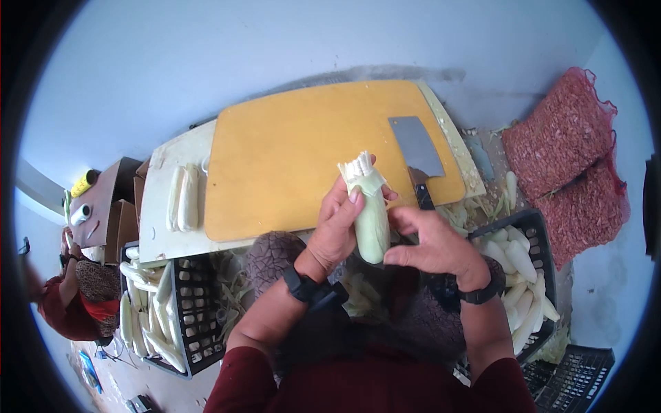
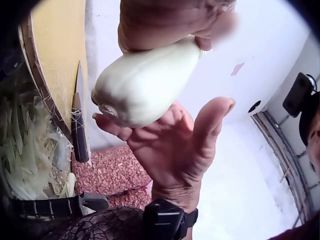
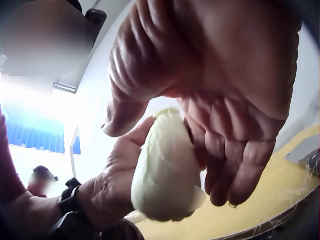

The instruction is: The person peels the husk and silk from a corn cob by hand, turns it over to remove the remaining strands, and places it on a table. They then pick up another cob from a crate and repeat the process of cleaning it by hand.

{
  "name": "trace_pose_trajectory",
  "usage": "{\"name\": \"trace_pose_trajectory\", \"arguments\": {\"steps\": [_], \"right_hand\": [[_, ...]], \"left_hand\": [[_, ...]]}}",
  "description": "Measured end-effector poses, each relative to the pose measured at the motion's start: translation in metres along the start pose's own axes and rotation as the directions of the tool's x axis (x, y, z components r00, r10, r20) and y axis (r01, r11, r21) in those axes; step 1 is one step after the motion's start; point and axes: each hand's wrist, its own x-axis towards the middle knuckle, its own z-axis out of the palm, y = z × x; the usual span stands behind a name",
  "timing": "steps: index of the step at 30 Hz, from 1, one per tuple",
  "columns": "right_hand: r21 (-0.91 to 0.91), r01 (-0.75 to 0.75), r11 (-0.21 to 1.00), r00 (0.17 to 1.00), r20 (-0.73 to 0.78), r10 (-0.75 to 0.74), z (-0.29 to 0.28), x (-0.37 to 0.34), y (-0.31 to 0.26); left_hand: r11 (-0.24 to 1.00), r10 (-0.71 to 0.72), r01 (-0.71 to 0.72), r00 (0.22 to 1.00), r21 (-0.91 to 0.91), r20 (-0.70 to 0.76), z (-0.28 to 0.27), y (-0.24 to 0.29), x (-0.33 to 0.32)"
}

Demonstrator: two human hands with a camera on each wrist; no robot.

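In the head view my left hand (image 1: 334, 224) grips an ear of corn (image 1: 372, 230) in pale green husk, thumb across its upper part. White kernels show at its top, where the husk stops. Beside the thick lower end is my right hand (image 1: 441, 244), its fingers spread and the palm turned toward the ear. The left wrist view shows the right palm (image 2: 167, 145) close under the smooth, cut-off end of the ear (image 2: 142, 87). Seen from the right wrist, the right fingers (image 3: 252, 155) hang relaxed near the husk.
A yellow cutting board (image 1: 296, 158) lies ahead, bearing a cleaver (image 1: 418, 148) at its right. Husked-down ears (image 1: 182, 199) lie left of it. Black crates (image 1: 200, 296) of corn stand on both sides. Red mesh sacks (image 1: 558, 144) lean at right; another person (image 1: 76, 303) sits far left.
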Motion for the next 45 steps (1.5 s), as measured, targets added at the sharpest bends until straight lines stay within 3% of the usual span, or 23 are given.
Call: {"name": "trace_pose_trajectory", "arguments": {"steps": [2,3,6,8,10,12,14,16,18,21,24,27,30,33,37,40,43,45], "right_hand": [[0.145,-0.03,0.989,0.997,0.069,0.021,0.01,0.003,0.004],[0.137,-0.021,0.99,0.998,0.057,0.013,0.013,0.005,0.004],[0.395,0.029,0.918,1.0,-0.01,-0.027,0.014,0.008,-0.006],[0.375,0.002,0.927,1.0,-0.025,0.008,0.008,0.006,-0.011],[0.361,-0.033,0.932,0.998,-0.04,0.051,0.005,0.004,-0.01],[0.177,0.094,0.98,0.99,-0.121,-0.073,0.007,0.006,-0.005],[0.119,0.115,0.986,0.984,-0.151,-0.096,0.007,0.007,-0.005],[0.065,0.125,0.99,0.977,-0.182,-0.111,0.009,0.009,-0.003],[-0.016,0.157,0.987,0.938,-0.309,-0.154,0.013,0.013,0.001],[-0.12,0.035,0.992,0.956,-0.284,-0.068,0.014,0.014,0.002],[-0.119,-0.098,0.988,0.983,-0.166,0.077,0.015,0.014,-0.011],[-0.196,-0.145,0.97,0.986,-0.114,0.125,0.017,0.016,-0.01],[-0.194,-0.059,0.979,0.981,-0.195,0.021,0.02,0.017,-0.003],[-0.28,-0.106,0.954,0.968,-0.249,0.035,0.02,0.018,-0.003],[-0.287,-0.089,0.954,0.964,-0.264,0.011,0.021,0.017,-0.005],[-0.2,-0.09,0.976,0.961,-0.276,0.032,0.02,0.016,0.001],[-0.05,0.005,0.999,0.972,-0.235,-0.017,0.016,0.017,0.007],[0.036,0.07,0.997,0.997,-0.023,-0.069,0.011,0.017,0.002]], "left_hand": [[0.999,0.008,-0.007,1.0,-0.049,0.026,0.0,0.001,0.004],[0.999,0.014,-0.012,0.999,-0.047,0.041,0.001,0.002,0.006],[0.997,0.061,-0.055,0.989,-0.05,0.131,0.007,0.005,0.012],[0.997,-0.043,0.051,0.989,-0.052,0.145,0.016,0.012,0.014],[0.999,-0.025,0.016,0.976,0.043,0.216,0.016,0.015,0.022],[0.99,-0.014,-0.025,0.961,0.137,0.276,0.018,0.018,0.03],[0.959,-0.045,-0.048,0.947,0.28,0.317,0.021,0.021,0.036],[0.968,-0.048,-0.024,0.959,0.248,0.28,0.024,0.02,0.037],[0.977,-0.05,-0.005,0.968,0.214,0.247,0.023,0.013,0.039],[0.988,-0.039,0.015,0.988,0.157,0.149,0.014,0.002,0.033],[0.968,-0.059,0.021,0.987,0.251,0.148,0.006,0.002,0.027],[0.963,-0.064,0.025,0.988,0.268,0.14,0.002,0.004,0.021],[0.954,-0.071,0.029,0.988,0.298,0.133,0.002,0.008,0.02],[0.942,-0.049,-0.007,0.986,0.336,0.157,0.003,0.006,0.021],[0.959,-0.022,-0.024,0.987,0.282,0.16,0.001,0.003,0.02],[0.969,0.004,-0.05,0.983,0.244,0.183,0.001,0.005,0.018],[0.977,0.045,-0.094,0.969,0.194,0.242,0.001,0.006,0.019],[0.982,0.075,-0.12,0.958,0.149,0.277,0.0,0.006,0.019]]}}
